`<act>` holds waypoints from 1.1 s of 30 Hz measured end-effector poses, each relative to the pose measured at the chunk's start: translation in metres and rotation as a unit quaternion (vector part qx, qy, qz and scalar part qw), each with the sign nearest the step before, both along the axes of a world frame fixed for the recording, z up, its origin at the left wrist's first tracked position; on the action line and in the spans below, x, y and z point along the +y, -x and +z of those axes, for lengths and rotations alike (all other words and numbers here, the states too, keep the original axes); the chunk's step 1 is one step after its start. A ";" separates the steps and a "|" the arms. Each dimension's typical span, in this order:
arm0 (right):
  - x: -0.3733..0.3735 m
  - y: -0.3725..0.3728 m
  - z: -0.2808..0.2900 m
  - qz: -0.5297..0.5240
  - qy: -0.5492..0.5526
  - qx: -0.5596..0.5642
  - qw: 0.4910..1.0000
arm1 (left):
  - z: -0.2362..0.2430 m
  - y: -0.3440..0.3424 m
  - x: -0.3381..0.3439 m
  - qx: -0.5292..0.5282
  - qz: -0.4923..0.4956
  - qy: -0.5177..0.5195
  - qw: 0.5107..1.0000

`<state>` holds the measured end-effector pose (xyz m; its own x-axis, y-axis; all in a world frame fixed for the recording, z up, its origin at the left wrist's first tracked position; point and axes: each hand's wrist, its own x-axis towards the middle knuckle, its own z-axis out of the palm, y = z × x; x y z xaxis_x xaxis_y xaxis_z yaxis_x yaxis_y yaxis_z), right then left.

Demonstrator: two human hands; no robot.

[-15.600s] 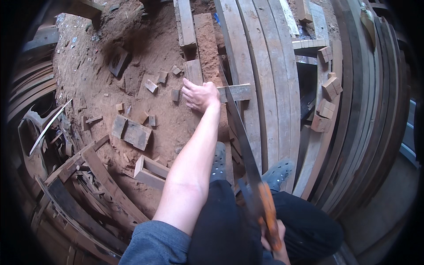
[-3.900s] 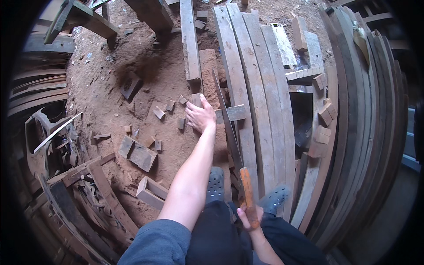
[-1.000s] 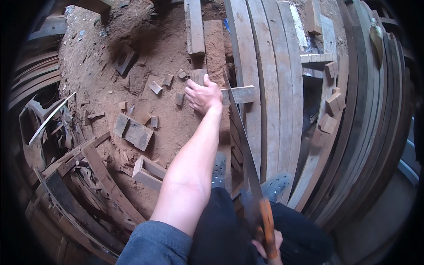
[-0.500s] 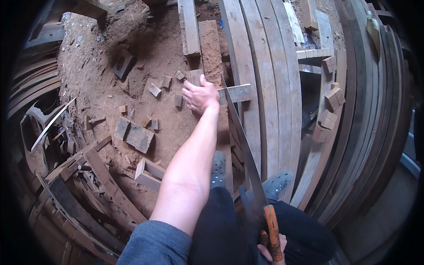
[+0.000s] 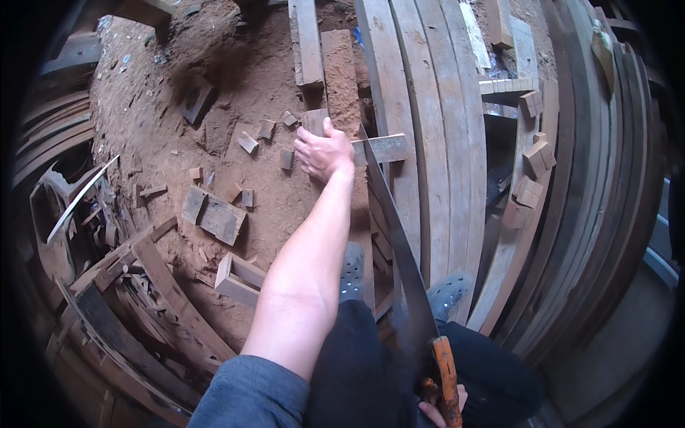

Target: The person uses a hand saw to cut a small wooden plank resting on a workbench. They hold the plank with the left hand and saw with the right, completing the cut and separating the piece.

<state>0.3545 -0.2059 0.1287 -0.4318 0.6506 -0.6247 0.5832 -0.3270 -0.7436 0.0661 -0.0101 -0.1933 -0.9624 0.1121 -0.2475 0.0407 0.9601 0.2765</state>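
My left hand (image 5: 325, 155) is closed over a short strip of wood (image 5: 386, 149), pressing it down. The strip's grey end sticks out to the right, across a narrow gap onto long planks. A handsaw (image 5: 401, 239) lies against the strip just right of my fingers, its dark blade running from far to near. At the lower edge, my right hand (image 5: 433, 412) is wrapped round the saw's orange handle (image 5: 447, 378); the handle hides part of the fingers. Just beyond my left hand is a wooden block (image 5: 315, 120).
Long grey planks (image 5: 449, 164) run away from me on the right, with small cut blocks (image 5: 539, 158) on a beam beside them. Offcuts and a wooden board (image 5: 214, 215) lie on the dirt to the left. My clogs (image 5: 449, 294) stand near the saw.
The saw and my right hand have shifted slightly toward me and to the right. My left hand and the wood strip stay in place.
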 end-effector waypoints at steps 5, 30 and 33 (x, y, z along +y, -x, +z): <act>0.021 0.041 -0.091 -0.006 -0.079 -0.003 0.997 | 0.002 0.002 0.003 0.000 0.011 -0.010 1.000; 0.018 0.025 -0.046 -0.125 0.122 -0.051 0.983 | 0.002 0.001 0.002 -0.001 0.003 -0.009 1.000; 0.022 0.047 -0.096 -0.002 -0.092 0.026 0.995 | 0.004 0.002 0.000 -0.012 0.000 -0.013 1.000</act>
